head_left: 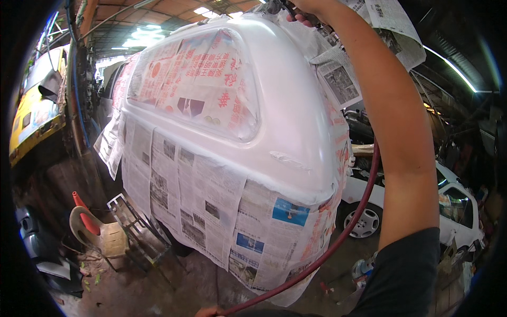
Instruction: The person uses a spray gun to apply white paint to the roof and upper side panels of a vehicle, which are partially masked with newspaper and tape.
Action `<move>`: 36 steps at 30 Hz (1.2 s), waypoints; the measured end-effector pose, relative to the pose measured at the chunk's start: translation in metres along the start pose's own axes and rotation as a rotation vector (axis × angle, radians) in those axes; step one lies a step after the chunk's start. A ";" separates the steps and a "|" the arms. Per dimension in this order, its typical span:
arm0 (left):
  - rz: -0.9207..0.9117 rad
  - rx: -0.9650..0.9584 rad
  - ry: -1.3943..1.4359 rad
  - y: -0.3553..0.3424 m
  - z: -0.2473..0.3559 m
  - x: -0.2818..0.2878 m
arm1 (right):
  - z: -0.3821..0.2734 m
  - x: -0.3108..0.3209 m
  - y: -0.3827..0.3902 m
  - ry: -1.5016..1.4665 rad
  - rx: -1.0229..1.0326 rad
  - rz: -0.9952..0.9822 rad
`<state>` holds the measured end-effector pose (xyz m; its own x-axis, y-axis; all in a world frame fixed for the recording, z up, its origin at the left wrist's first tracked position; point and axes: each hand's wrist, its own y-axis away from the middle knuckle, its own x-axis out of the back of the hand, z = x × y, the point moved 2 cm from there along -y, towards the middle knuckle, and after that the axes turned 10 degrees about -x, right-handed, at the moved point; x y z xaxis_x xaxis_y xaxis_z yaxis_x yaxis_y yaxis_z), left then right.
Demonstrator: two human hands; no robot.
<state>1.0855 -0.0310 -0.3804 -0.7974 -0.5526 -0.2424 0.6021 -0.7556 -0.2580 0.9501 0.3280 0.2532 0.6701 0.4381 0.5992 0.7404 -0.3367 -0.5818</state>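
Observation:
My right arm reaches up high, and my right hand (309,9) is closed around a dark spray gun (289,7), largely cut off by the top edge. It is near the roof's rear corner of a van whose glossy white body panel (280,90) fills the middle. Only a bit of my left hand (210,311) shows at the bottom edge, closed on a dark red hose (311,267). The hose curves up to the right and passes behind my right arm. Printed masking paper (195,79) covers the side window, and newspaper sheets (206,195) hang over the lower side.
At the left stand a chair (108,238), an orange cone (87,216) and a metal frame (142,232). A yellow vehicle (39,105) is beyond a post. Behind my arm is a white car (454,206); more newspaper (338,76) hangs at the van's rear.

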 end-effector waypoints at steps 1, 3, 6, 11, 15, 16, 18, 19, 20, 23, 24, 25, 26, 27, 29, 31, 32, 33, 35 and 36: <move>0.003 -0.002 0.000 0.001 0.000 -0.001 | 0.007 0.007 0.001 0.007 -0.025 0.024; -0.013 0.045 0.035 0.003 0.001 -0.001 | 0.013 0.017 0.010 0.020 -0.069 0.069; -0.020 0.076 0.080 0.003 0.003 -0.003 | 0.035 0.042 0.022 0.046 -0.097 0.135; -0.028 0.111 0.061 0.006 0.002 -0.005 | 0.056 0.060 0.040 0.164 -0.147 0.247; -0.066 0.145 0.079 0.002 0.004 -0.009 | 0.049 0.051 0.053 0.133 -0.035 0.059; -0.093 0.148 0.104 -0.003 0.005 -0.011 | 0.046 0.050 0.055 0.141 -0.037 0.088; -0.135 0.116 0.044 -0.009 0.004 -0.013 | 0.031 0.035 0.073 0.156 -0.033 0.085; -0.145 0.099 0.010 -0.010 0.003 -0.012 | 0.024 0.027 0.077 0.154 -0.025 0.078; -0.171 0.061 -0.019 -0.012 0.004 -0.012 | 0.023 0.025 0.074 0.123 -0.103 0.100; -0.278 0.013 -0.086 -0.014 -0.007 -0.003 | 0.025 0.029 0.070 0.076 -0.112 0.086; -0.327 0.043 -0.098 -0.009 -0.022 0.013 | 0.027 0.034 0.073 0.083 -0.129 0.080; -0.383 0.071 -0.102 -0.010 -0.026 0.018 | 0.032 0.039 0.075 0.110 -0.139 0.102; -0.397 0.048 -0.108 -0.009 -0.029 0.022 | 0.037 0.045 0.078 0.138 -0.149 0.125; -0.410 0.025 -0.114 -0.010 -0.031 0.024 | 0.042 0.050 0.081 0.166 -0.159 0.147; -0.417 0.016 -0.122 -0.013 -0.025 0.025 | 0.046 0.055 0.097 0.224 -0.231 0.233; -0.413 0.042 -0.120 -0.013 -0.017 0.026 | 0.051 0.063 0.108 0.302 -0.281 0.308; -0.411 0.050 -0.111 -0.014 -0.017 0.026 | 0.055 0.066 0.110 0.306 -0.306 0.292; -0.406 0.058 -0.102 -0.014 -0.017 0.027 | 0.059 0.067 0.109 0.323 -0.307 0.307; -0.412 0.078 -0.102 -0.015 -0.019 0.027 | 0.061 0.063 0.113 0.356 -0.304 0.330; -0.421 0.089 -0.110 -0.014 -0.021 0.027 | 0.060 0.056 0.116 0.337 -0.268 0.300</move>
<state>1.0560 -0.0281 -0.4029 -0.9749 -0.2207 -0.0310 0.2218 -0.9476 -0.2301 1.0704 0.3634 0.1868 0.8020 0.0122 0.5972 0.4715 -0.6268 -0.6203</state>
